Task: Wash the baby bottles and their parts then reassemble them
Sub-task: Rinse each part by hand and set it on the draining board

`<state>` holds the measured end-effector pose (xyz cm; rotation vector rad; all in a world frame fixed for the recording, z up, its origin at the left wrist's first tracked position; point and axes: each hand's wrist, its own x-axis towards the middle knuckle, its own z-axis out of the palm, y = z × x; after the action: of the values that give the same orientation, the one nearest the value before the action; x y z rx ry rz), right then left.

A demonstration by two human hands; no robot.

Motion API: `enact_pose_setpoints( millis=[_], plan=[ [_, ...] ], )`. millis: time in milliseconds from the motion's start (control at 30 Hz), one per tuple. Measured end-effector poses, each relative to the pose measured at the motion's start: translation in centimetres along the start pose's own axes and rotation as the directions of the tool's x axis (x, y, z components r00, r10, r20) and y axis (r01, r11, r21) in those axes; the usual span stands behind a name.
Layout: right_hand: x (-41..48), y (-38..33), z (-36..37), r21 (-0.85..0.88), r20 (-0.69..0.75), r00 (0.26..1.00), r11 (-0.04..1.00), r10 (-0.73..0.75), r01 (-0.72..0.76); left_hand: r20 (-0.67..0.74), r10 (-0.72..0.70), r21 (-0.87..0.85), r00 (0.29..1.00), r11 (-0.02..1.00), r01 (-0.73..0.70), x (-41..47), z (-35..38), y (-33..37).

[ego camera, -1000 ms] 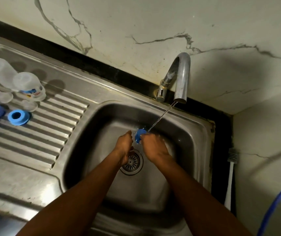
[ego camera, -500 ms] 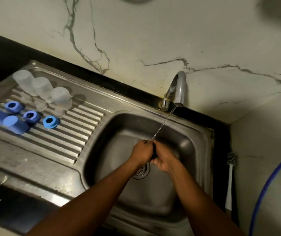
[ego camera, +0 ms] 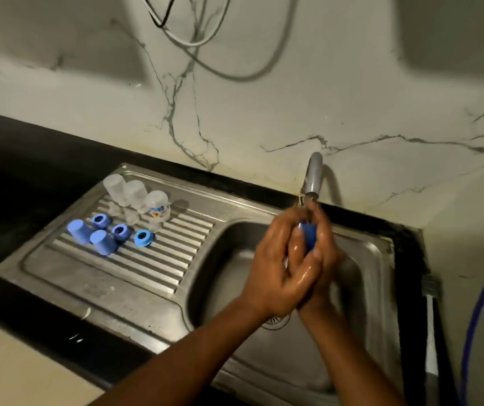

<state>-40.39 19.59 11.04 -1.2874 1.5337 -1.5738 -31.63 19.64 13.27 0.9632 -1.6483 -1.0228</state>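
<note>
Both my hands are raised over the sink basin (ego camera: 234,288), just under the tap (ego camera: 314,177). My left hand (ego camera: 278,259) and my right hand (ego camera: 322,253) wrap together round a blue bottle part (ego camera: 309,235); only a strip of it shows between the wet fingers. On the ribbed draining board (ego camera: 147,268) stand three clear bottles (ego camera: 135,194) upside down, with clear teats in front of them. Three blue rings (ego camera: 144,238) and two blue caps (ego camera: 103,243) lie nearer to me.
A white brush handle (ego camera: 431,323) stands at the sink's right edge beside a blue hose (ego camera: 481,303). Cables (ego camera: 205,39) hang on the marble wall behind. A black counter strip (ego camera: 15,159) borders the steel sink.
My hands rose with the blue part from low in the basin up to the tap's mouth. The view pulled back, showing the whole draining board.
</note>
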Motion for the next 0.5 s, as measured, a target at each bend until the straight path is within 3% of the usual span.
enact_pose_setpoints(
  millis=[33,67,100,133,167,200,267,333,400,433,500],
  plan=[
    [-1.4,3.2,1.0,0.011,0.094,0.955,0.959,0.283,-0.285,0.093,-0.191,0.045,0.977,0.981,0.188,-1.0,0.1,-3.2],
    [-3.0,6.7,1.7,-0.191,0.211,0.814,0.840,0.541,-0.508,0.274,-0.469,0.177,0.840,0.883,0.435,-2.1,0.4,-5.5],
    [-4.7,9.2,1.7,-0.428,0.329,0.639,0.712,0.696,-0.556,0.427,-0.644,0.333,0.635,0.765,0.551,-3.3,0.8,-7.8],
    [-5.9,11.3,1.8,-0.572,0.363,0.564,0.655,0.742,-0.493,0.384,-0.786,0.386,0.485,0.614,0.689,-4.2,1.1,-9.1],
    [-6.2,12.6,1.8,-0.695,0.355,0.575,0.619,0.737,-0.364,0.274,-0.843,0.364,0.462,0.536,0.762,-4.8,1.8,-10.5],
    [-5.5,12.4,1.7,-0.771,0.301,0.631,0.572,0.715,-0.280,0.159,-0.861,0.292,0.482,0.508,0.810,-4.4,2.1,-10.2],
    [-3.6,10.2,1.0,-0.839,0.244,0.714,0.512,0.656,-0.183,-0.001,-0.823,0.199,0.568,0.557,0.807,-3.0,2.6,-7.1],
    [-1.0,6.3,-0.3,-0.689,0.263,0.836,0.700,0.482,-0.186,-0.077,-0.696,0.091,0.714,0.709,0.700,-1.1,2.3,-3.5],
    [0.1,-0.1,-1.5,-0.396,0.147,0.974,0.913,0.170,-0.100,-0.113,-0.369,-0.039,0.922,0.929,0.367,-0.3,1.5,1.0],
    [0.1,-2.6,-1.5,-0.300,0.052,0.999,0.954,0.012,0.004,-0.111,-0.154,-0.042,0.982,0.988,0.151,-0.4,0.9,3.2],
    [-0.6,-3.3,-0.7,-0.178,-0.131,0.980,0.976,-0.151,0.126,-0.087,0.119,-0.023,0.989,0.992,-0.121,-1.4,-0.3,3.9]
  ],
)
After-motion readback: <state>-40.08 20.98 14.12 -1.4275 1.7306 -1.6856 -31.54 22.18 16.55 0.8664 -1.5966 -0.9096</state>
